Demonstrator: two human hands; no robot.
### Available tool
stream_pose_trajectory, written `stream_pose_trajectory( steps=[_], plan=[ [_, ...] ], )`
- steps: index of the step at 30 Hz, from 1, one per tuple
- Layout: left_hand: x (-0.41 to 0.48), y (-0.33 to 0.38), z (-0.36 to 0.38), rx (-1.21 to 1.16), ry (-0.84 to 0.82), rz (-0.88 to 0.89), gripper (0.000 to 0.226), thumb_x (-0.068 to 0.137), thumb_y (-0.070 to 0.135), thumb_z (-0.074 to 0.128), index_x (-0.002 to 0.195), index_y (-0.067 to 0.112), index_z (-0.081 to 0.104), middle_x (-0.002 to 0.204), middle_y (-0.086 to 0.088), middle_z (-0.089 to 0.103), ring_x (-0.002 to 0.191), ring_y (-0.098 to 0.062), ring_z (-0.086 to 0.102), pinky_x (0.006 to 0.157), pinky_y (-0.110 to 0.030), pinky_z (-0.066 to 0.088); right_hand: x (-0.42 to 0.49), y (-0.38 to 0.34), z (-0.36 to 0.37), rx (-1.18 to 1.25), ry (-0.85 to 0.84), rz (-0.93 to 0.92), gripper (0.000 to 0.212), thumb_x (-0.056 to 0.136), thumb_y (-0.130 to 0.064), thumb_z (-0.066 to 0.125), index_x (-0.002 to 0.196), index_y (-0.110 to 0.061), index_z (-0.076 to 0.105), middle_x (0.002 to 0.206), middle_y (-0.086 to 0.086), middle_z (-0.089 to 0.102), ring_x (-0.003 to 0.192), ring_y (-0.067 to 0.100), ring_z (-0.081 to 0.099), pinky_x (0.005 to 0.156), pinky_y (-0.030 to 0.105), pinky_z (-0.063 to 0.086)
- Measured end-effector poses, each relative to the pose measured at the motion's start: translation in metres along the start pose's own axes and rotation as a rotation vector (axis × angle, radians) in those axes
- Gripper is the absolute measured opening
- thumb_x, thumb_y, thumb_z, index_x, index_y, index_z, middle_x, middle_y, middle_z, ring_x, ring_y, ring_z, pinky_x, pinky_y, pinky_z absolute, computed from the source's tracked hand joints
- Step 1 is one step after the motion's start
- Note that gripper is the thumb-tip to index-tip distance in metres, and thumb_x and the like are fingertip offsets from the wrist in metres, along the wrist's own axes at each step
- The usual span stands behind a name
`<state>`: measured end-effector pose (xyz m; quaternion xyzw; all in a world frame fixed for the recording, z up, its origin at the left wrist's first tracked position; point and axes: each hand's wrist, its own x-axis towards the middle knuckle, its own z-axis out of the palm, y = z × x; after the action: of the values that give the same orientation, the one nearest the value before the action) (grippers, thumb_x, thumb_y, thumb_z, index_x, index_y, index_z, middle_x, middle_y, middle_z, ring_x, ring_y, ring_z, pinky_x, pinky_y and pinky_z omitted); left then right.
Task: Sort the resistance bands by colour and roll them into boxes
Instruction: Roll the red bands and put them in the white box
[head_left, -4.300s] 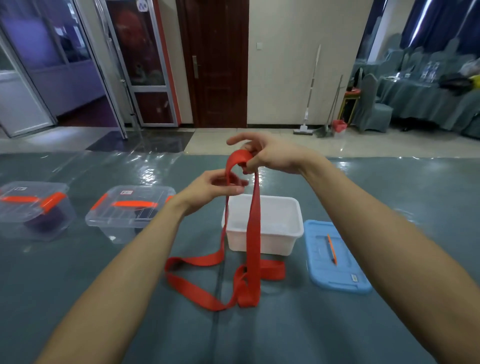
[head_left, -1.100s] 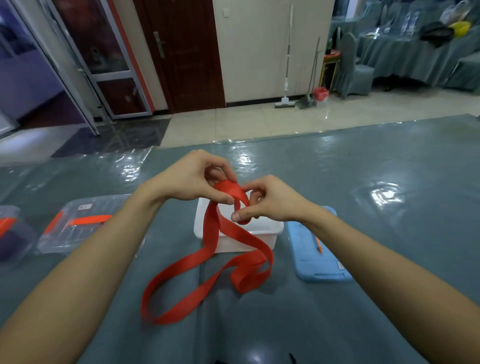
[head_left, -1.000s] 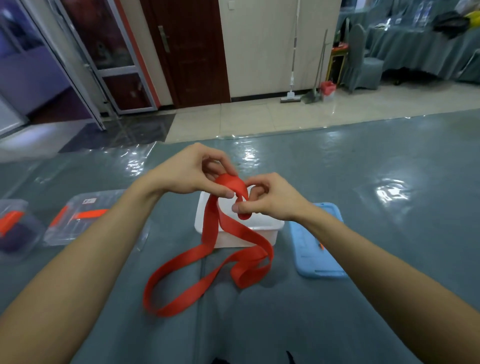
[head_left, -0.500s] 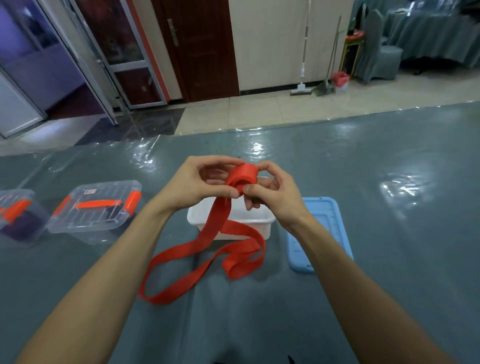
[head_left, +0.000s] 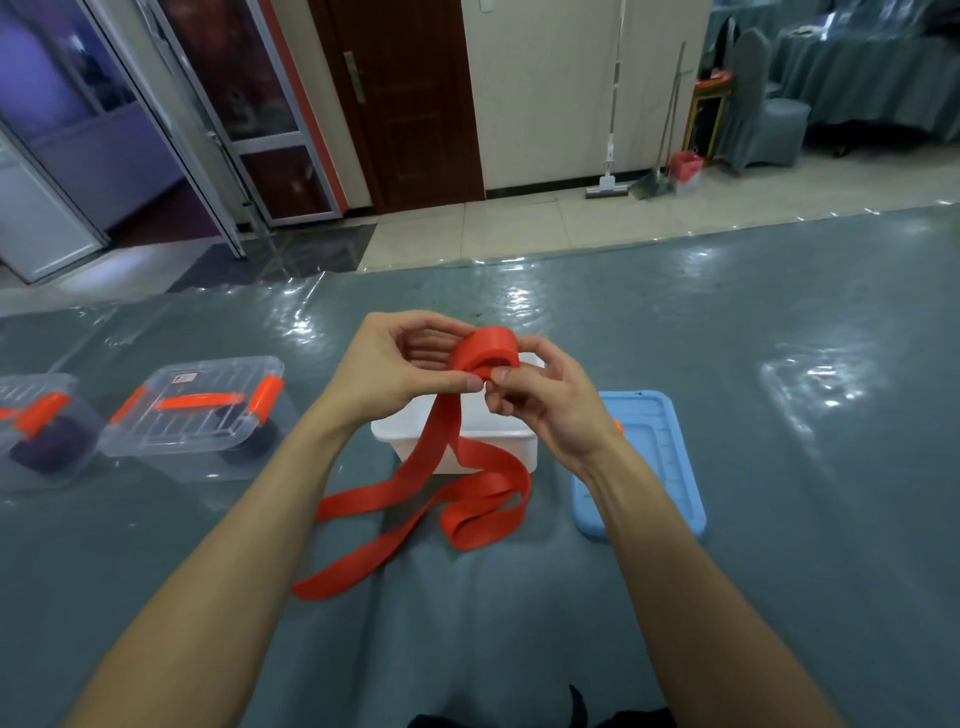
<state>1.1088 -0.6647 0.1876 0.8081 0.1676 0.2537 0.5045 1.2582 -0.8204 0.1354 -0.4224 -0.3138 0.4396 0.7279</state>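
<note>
- Red resistance band (head_left: 415, 478) is being held up by both hands above the white box (head_left: 504, 439). Its upper end is wound into a small roll (head_left: 488, 345), which is hanging in the air over the far part of the box.
- The left hand (head_left: 400, 369) is grasping the roll from the left. Its fingers are curling round behind the roll, and its thumb is pressing on the band just under it.
- The right hand (head_left: 545, 400) is grasping the roll from the right with curled fingers. Its thumb tip is touching the band right beside the left thumb.
- The loose part of the band is hanging down from the two thumbs and crossing the near wall of the white box. It is lying in flat loops on the grey-green table cover (head_left: 779, 467), on the person's side of the box.
- A blue lid (head_left: 654, 457) is lying flat just to the right of the white box, and the right wrist is hiding part of it.
- A clear box (head_left: 197, 415) with orange latches and its lid on is standing well to the left of the white box.
- A second clear box (head_left: 36, 431) is standing further left, cut by the picture's edge, and something dark purple is showing inside it.
</note>
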Motion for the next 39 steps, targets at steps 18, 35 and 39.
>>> stream_pose_trajectory(
  steps=[18,35,39],
  plan=[
    [0.018,0.039,-0.009,0.425,-0.343,-0.021,0.052,0.059,0.028,0.108,0.105,0.021,0.084,0.09,0.002,0.085,0.087,-0.014,0.083,0.085,-0.033,0.067,-0.022,-0.008,-0.006,-0.508,-0.023,0.005,0.037,0.078,-0.003,0.094,0.112,-0.008,0.079,0.084,0.029,0.076,0.073,0.03,0.074,0.079,0.042,0.061],
    [0.012,0.022,-0.018,0.032,-0.145,-0.005,0.055,0.055,0.032,0.107,0.105,0.022,0.085,0.098,-0.011,0.085,0.093,-0.028,0.083,0.084,-0.027,0.065,-0.007,-0.008,0.002,-0.194,0.005,-0.121,0.048,0.083,0.002,0.087,0.128,-0.006,0.073,0.093,0.022,0.081,0.079,0.031,0.08,0.075,0.03,0.061],
    [0.017,0.027,-0.027,0.213,-0.187,-0.016,0.05,0.055,0.033,0.108,0.099,0.023,0.086,0.089,-0.003,0.085,0.083,-0.018,0.083,0.077,-0.022,0.064,0.0,-0.022,-0.005,-0.547,-0.045,-0.088,0.074,0.078,-0.014,0.096,0.144,-0.024,0.064,0.102,0.018,0.078,0.081,0.026,0.079,0.081,0.032,0.063]
  ],
)
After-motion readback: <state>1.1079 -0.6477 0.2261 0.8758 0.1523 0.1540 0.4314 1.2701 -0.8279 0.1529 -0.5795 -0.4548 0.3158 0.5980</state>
